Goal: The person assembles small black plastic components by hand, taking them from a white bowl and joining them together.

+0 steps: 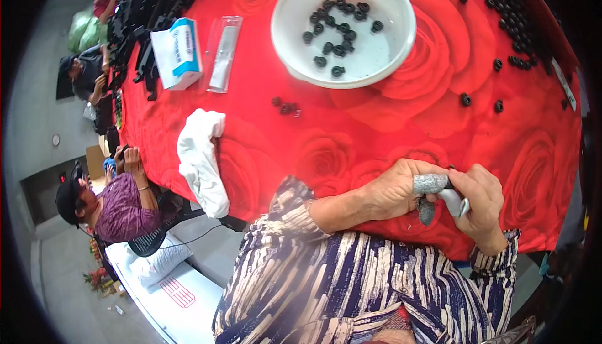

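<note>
Numerous long black pieces (138, 24) in a heap at the upper left of the red-covered desk (351, 112); link to the work in hand not determinable. Further right, a crumpled white cloth (204, 162), then a few small dark pieces (286, 108) just outside the white bowl (389, 49). Inside the bowl: a modest batch of black ring-shaped parts (343, 27). Next, left hand (398, 187) and right hand (481, 200), fingertips nearly closed together in a pinch, apparently on a small dark piece (449, 182), mostly hidden, above the near side of the desk; grey sleeves (431, 183) on some fingers. At upper right: a larger spread of loose black rings (501, 5). Judge as partway: one batch in the bowl, more outside; which group counts as finished, not determinable. Markings, again left to right: red printing on a white panel (175, 294), lower left; lettering on the blue-and-white box (175, 56); none legible on the clear packet (224, 56); marks on a pale strip (563, 84), right edge, too small to read.
</note>
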Tool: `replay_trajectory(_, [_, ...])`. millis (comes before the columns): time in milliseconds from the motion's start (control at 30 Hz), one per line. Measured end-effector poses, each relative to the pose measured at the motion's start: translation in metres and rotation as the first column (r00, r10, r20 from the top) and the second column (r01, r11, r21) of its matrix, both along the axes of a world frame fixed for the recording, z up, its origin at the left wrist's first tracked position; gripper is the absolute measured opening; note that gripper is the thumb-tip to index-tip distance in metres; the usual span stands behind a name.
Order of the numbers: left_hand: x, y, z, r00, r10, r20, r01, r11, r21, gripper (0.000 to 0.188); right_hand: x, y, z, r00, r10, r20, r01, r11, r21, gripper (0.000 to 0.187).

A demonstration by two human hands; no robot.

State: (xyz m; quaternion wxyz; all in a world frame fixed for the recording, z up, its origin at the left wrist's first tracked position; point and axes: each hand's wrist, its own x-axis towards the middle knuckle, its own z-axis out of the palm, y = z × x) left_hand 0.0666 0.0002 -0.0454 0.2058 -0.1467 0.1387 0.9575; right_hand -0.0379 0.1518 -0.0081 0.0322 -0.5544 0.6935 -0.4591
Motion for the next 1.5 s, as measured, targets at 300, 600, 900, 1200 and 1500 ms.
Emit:
replay_trajectory(300, [-0.003, -0.001, -0.002, 1.0, 0.017, -0.008, -0.017, 0.997, -0.081, 0.026, 0.002, -0.001, 0.0, 0.971, -0.052, -0.234, 0.044, 0.998, -0.04, 0.028])
replay_trajectory(600, [-0.016, -0.048, 0.06, 0.789, 0.201, -0.581, -0.594, 0.008, -0.804, 0.018, -0.028, 0.004, -0.008, 0.949, -0.31, -0.063, 0.292, 0.935, -0.203, 0.02])
replay_trajectory(900, [-0.044, -0.091, 0.082, 0.783, 0.006, -0.622, -0.304, -0.869, -0.391, 0.03, -0.036, 0.009, -0.011, 0.929, -0.362, -0.073, 0.342, 0.918, -0.199, 0.02])
replay_trajectory(1200, [-0.103, -0.035, 0.017, 0.702, -0.562, -0.438, -0.706, -0.465, -0.535, 0.023, -0.041, 0.007, -0.015, 0.914, -0.403, -0.038, 0.384, 0.893, -0.233, 0.02])
replay_trajectory(1500, [-0.122, -0.034, 0.012, 0.749, -0.488, -0.448, -0.651, -0.414, -0.636, 0.02, -0.042, 0.008, -0.014, 0.921, -0.388, -0.025, 0.377, 0.907, -0.186, 0.021])
